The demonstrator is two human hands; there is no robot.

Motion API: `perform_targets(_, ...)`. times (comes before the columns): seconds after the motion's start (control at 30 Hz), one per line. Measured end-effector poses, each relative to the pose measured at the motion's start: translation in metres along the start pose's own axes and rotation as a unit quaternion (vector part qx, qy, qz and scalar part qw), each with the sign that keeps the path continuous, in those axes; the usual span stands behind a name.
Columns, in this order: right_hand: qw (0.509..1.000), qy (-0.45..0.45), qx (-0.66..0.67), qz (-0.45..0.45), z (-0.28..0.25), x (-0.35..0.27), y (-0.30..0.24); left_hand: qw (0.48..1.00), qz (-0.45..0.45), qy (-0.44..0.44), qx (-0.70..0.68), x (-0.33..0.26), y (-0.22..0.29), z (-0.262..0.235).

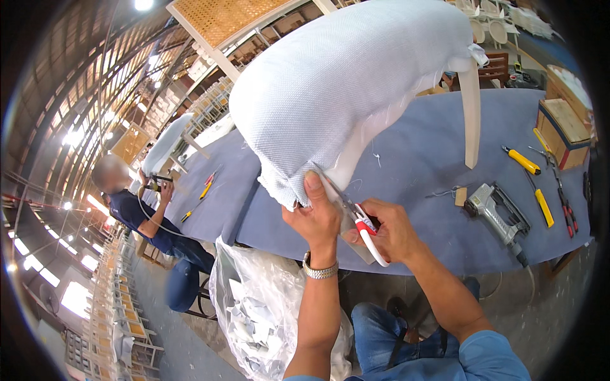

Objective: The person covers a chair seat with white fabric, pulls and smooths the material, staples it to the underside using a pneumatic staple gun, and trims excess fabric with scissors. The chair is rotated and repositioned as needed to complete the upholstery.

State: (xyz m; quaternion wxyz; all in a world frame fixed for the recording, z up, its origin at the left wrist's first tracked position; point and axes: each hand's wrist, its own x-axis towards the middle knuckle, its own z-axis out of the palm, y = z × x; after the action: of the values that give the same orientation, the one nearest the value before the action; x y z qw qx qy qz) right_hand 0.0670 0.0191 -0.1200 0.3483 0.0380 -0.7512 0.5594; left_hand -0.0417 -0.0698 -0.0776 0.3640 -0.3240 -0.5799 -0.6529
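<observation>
A chair part (330, 82) padded and covered in pale blue woven fabric rests on the table, with a pale wooden leg (470, 117) at its right. Loose fabric (283, 187) bunches at its near-left corner. My left hand (318, 219) is closed on that fabric, thumb pressed on top. A pair of scissors (375, 244) with red and white handles sits in my right hand (397, 232), fingers wrapped round the handles. Its blades meet the fabric edge just beside my left thumb. White lining or padding (365, 143) shows along the lower edge of the cover.
On the blue-grey tabletop (419, 159) at right lie a staple gun (499, 213), yellow cutters (522, 160), red-handled pliers (567, 216) and a wooden box (562, 130). Below the near edge stands a clear plastic bag (254, 317) of scraps. A co-worker (152, 209) works at left.
</observation>
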Motion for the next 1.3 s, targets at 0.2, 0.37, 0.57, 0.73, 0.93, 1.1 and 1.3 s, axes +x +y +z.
perform_targets(0.2, 0.998, 0.020, -0.048, -0.025, -0.002, -0.002, 0.004, 0.999, -0.016, -0.006, -0.039, 0.000, 0.004, 0.000)
perform_targets(0.37, 0.996, 0.015, -0.066, -0.053, -0.004, -0.001, -0.008, 1.000, 0.008, -0.006, -0.015, -0.001, 0.003, -0.002)
perform_targets(0.57, 0.997, 0.011, -0.071, 0.018, -0.002, -0.005, -0.020, 0.992, -0.082, -0.027, -0.090, -0.002, 0.012, -0.006)
perform_targets(0.73, 0.994, 0.022, -0.096, 0.047, 0.004, -0.012, -0.036, 0.993, -0.051, -0.014, -0.109, 0.001, 0.011, -0.006)
perform_targets(0.93, 0.984, 0.030, -0.167, 0.063, -0.013, -0.029, -0.042, 0.994, -0.035, -0.011, -0.104, 0.004, 0.015, -0.006)
perform_targets(1.1, 0.950, 0.099, -0.251, 0.154, -0.084, -0.131, -0.034, 0.994, -0.050, -0.039, -0.093, -0.004, 0.019, -0.009)
perform_targets(1.3, 0.887, 0.229, -0.325, 0.236, -0.250, -0.230, 0.004, 0.953, -0.171, -0.133, -0.213, 0.013, -0.028, -0.029)
